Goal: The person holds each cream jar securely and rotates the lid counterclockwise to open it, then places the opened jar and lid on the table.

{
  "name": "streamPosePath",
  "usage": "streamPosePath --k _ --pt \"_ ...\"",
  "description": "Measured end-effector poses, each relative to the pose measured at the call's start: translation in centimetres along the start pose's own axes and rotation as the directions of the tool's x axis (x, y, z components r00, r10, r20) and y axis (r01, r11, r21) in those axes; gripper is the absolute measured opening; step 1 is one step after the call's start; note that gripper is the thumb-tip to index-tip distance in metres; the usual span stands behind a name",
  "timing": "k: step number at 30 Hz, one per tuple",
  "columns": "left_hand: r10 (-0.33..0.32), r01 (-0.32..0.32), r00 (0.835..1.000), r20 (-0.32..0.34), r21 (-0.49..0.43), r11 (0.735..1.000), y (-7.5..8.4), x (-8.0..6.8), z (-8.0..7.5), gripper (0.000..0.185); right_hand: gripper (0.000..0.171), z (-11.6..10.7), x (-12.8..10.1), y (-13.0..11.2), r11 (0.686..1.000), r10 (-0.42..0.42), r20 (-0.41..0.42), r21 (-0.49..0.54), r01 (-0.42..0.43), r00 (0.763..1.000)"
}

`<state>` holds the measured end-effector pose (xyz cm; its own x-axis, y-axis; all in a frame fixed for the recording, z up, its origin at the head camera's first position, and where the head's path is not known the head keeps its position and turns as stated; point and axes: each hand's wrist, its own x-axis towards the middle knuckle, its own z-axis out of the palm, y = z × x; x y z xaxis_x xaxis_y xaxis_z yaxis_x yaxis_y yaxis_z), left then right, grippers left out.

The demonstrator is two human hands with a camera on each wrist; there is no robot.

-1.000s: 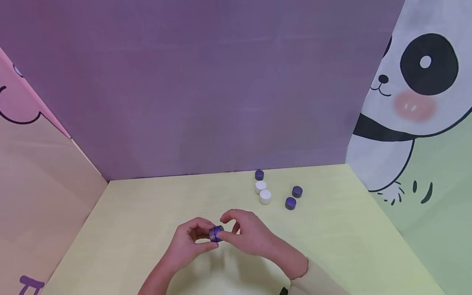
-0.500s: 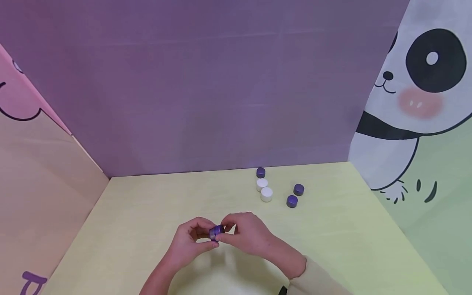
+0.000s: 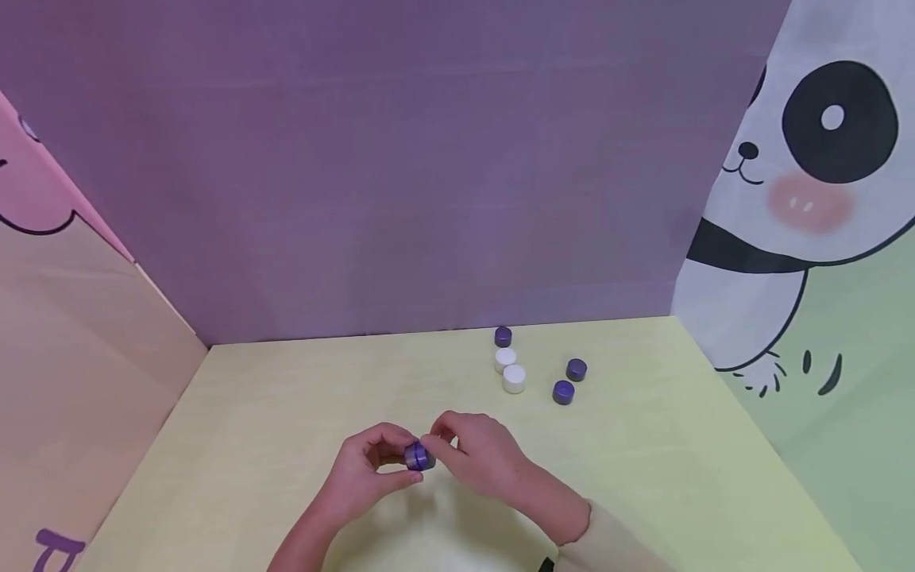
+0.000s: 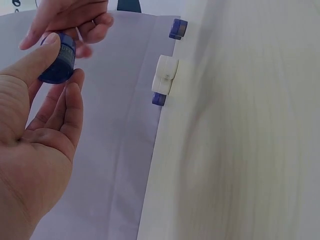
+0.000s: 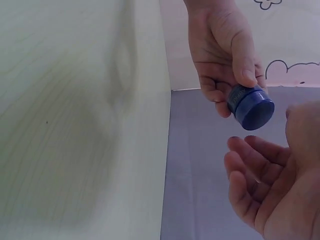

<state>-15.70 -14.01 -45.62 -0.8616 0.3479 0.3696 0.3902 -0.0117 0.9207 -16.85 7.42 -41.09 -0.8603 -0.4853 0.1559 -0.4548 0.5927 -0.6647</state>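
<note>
A small purple jar (image 3: 418,456) is held above the yellow table (image 3: 286,413), near its front middle. My left hand (image 3: 368,469) pinches the jar between thumb and fingertips; the left wrist view shows the jar (image 4: 56,59) at those fingertips. My right hand (image 3: 475,453) sits just right of the jar with its fingers loosely curled. In the right wrist view the jar (image 5: 250,106) is in the left hand (image 5: 220,55), and the right hand's fingers (image 5: 250,160) lie just under it with a small gap.
Near the back wall stand a purple cap (image 3: 503,336), two white caps (image 3: 504,359) (image 3: 513,378) and two more purple ones (image 3: 576,369) (image 3: 563,392). Purple, pink and panda-print panels wall the table on three sides.
My right hand's fingers have drawn in closer to the jar's top. The left hand and jar have stayed nearly in place.
</note>
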Motion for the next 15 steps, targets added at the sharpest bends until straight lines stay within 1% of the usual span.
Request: streamPosePath --k 2,4,6,10,15 --pt "-0.019 0.019 1.0 -0.003 0.009 1.0 0.07 -0.11 0.0 0.032 0.031 0.23 -0.06 0.03 0.999 0.01 -0.003 -0.048 -0.01 1.0" --pt "-0.014 0.014 1.0 -0.003 0.014 1.0 0.12 -0.09 0.01 0.032 0.036 0.31 -0.12 0.08 0.997 0.018 -0.007 -0.081 -0.018 1.0" --pt "-0.009 0.009 1.0 -0.003 0.016 1.0 0.15 -0.05 -0.02 0.032 0.041 0.33 -0.1 0.13 0.995 0.031 0.005 -0.092 -0.031 0.999" --pt "0.013 -0.013 1.0 -0.002 0.009 1.0 0.16 -0.09 -0.13 0.033 0.042 0.44 0.02 0.13 0.996 0.037 0.038 -0.083 -0.034 0.999" --pt "0.016 -0.016 1.0 0.001 0.004 1.0 0.14 -0.24 -0.14 0.032 0.039 0.55 0.06 0.14 0.999 0.027 0.066 -0.039 -0.024 0.997"
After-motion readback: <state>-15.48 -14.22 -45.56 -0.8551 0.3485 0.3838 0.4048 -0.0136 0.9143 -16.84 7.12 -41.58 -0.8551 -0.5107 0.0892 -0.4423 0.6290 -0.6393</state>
